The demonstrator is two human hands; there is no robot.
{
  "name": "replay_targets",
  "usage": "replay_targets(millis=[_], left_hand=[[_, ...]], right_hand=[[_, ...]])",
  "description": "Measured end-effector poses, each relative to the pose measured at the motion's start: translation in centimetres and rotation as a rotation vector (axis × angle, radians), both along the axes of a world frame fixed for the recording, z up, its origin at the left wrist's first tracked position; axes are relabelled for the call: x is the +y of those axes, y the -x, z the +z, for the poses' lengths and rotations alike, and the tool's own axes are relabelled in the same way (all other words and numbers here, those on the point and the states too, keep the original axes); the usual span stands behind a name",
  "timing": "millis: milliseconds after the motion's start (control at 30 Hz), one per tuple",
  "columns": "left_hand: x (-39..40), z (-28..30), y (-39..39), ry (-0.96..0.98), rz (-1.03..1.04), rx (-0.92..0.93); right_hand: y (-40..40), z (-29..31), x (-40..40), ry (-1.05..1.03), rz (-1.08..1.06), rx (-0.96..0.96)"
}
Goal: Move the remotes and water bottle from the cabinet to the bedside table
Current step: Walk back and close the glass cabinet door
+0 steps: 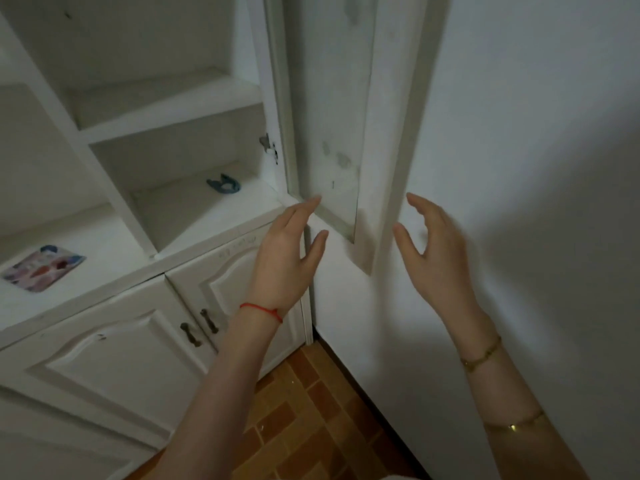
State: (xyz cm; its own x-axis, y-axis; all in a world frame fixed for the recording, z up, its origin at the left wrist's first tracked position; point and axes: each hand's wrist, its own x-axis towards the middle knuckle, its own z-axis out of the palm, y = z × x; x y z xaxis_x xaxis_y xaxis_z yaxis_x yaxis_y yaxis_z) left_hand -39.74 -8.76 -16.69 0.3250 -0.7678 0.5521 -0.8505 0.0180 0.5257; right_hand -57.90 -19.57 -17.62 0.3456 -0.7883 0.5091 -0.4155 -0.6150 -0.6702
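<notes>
At the bottom of the frame I see the brick-patterned floor [294, 427] and both of my forearms reaching up toward centre. My left hand [284, 258], with a red string [261, 310] at the wrist, hangs just in front of the lower edge of the open glass door [332, 126], its fingers [304, 211] spread and holding nothing. My right hand [433, 251], with gold bracelets further down the arm, is raised in the centre right of the frame near the white wall [536, 168], fingers apart and curled, also empty. I cannot tell whether the left fingertips touch the door frame. Left of centre stand the lower cabinet doors [138, 341] with two dark handles, shut. Above them the counter [114, 244] ledge carries a patterned flat mat [43, 268] at the left edge of the frame. Further back, the open shelf [194, 209] holds only a small blue object [224, 184]; the shelves above look bare. I see no remotes and no water bottle anywhere here, and the bedside table is out of view. My judgement is that the items have either left the cabinet or sit behind the shut lower doors. The swung-out glass door stands between my hands and the shelves.
</notes>
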Motion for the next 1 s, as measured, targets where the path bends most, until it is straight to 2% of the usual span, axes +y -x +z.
replay_targets(millis=[200, 400, 600, 1000], left_hand=[[-7.6, 6.3, -0.6, 0.164, -0.055, -0.055], [-13.0, 9.1, 0.2, 0.250, -0.085, -0.076], [-14.9, 9.3, 1.1, 0.305, -0.086, -0.044], [-13.5, 8.9, 1.1, 0.312, -0.066, -0.016]], right_hand=[[-2.7, 7.0, -6.2, 0.147, -0.040, -0.234], [-4.5, 12.5, -10.0, 0.177, 0.001, -0.279], [-5.8, 14.1, -10.2, 0.209, 0.087, -0.228], [-7.1, 13.4, -9.5, 0.273, 0.248, -0.304]])
